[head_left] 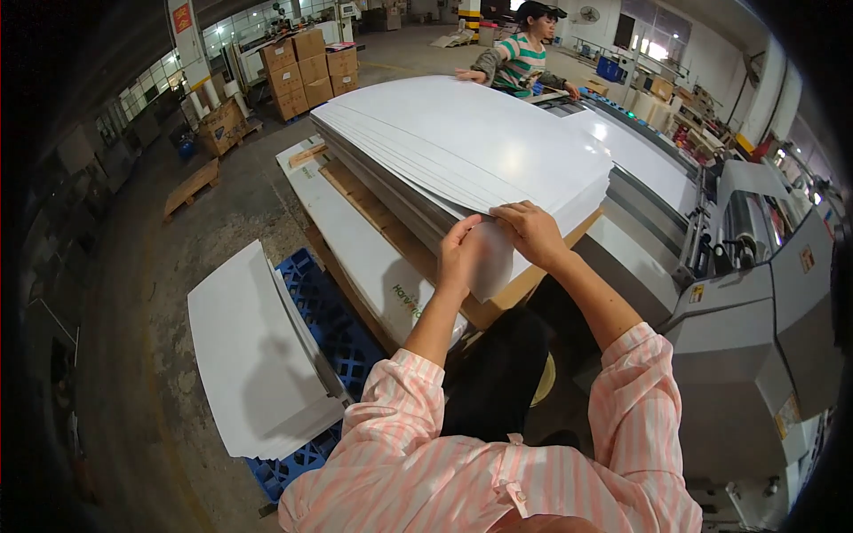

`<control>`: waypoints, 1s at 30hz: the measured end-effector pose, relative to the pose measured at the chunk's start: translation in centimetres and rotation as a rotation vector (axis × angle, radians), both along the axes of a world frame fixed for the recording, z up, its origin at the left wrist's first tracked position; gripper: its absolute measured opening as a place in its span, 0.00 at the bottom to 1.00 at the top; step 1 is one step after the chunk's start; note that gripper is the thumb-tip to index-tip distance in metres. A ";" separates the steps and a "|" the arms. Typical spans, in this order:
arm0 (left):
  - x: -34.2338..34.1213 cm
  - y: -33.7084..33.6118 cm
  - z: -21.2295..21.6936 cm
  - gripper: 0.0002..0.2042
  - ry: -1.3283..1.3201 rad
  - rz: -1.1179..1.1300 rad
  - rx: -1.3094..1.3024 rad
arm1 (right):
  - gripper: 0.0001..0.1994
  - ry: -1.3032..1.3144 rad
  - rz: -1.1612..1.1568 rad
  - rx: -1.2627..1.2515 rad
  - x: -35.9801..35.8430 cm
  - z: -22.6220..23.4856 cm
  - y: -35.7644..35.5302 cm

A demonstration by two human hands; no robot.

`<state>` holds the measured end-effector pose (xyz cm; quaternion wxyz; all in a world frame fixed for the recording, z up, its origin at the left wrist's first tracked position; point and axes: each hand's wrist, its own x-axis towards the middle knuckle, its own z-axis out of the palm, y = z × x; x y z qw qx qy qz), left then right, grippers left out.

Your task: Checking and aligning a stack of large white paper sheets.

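Left hand [458,253] and right hand [533,233] meet at the near corner of the big stack [462,133], mid-frame. Right one looks to have the drooping corner of some sheets [491,271] pinched; left one's fingers are at the edge too, but I can't tell if they're gripping. Progress-wise I'd guess early: top layers look fanned, the thick bulk underneath seems untouched, and a smaller pile [253,355] lies lower left. Forearms angle up from the bottom, converging, knuckles up on the right.
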<state>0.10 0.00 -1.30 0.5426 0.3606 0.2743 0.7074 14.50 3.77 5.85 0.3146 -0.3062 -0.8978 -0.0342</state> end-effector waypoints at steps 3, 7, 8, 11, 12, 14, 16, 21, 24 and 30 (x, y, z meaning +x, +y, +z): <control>0.0 -0.1 0.6 0.14 -0.033 -0.008 -0.023 | 0.21 -0.010 0.006 0.076 -0.1 1.1 -1.1; 0.2 -0.2 1.0 0.16 0.008 0.046 -0.055 | 0.21 -0.118 0.043 0.187 0.9 0.8 -0.6; 0.2 -0.1 1.1 0.18 0.016 0.066 -0.057 | 0.19 -0.146 0.037 0.188 1.2 0.5 -0.3; 1.2 -1.1 2.4 0.25 0.049 0.177 -0.041 | 0.12 0.052 0.066 0.126 0.8 0.3 -0.8; 1.1 -1.1 2.5 0.32 0.137 0.230 -0.053 | 0.12 0.053 0.073 0.127 0.5 0.5 -1.0; 1.2 -1.2 2.7 0.34 0.149 0.275 -0.089 | 0.11 0.005 0.047 0.206 -0.2 0.8 -1.3; 1.6 -0.8 2.7 0.38 0.180 0.312 -0.138 | 0.12 0.127 0.060 -0.017 -0.4 0.2 0.6; 1.4 -0.4 1.6 0.37 0.212 0.304 -0.120 | 0.20 0.842 0.072 -0.757 -1.9 3.6 2.7; 1.3 -0.8 1.9 0.37 0.236 0.315 -0.139 | 0.14 0.565 0.008 -0.378 -2.0 2.6 1.0; 0.9 -0.6 0.8 0.36 -0.019 0.191 -0.079 | 0.09 0.088 0.074 -0.205 -0.3 -0.9 0.5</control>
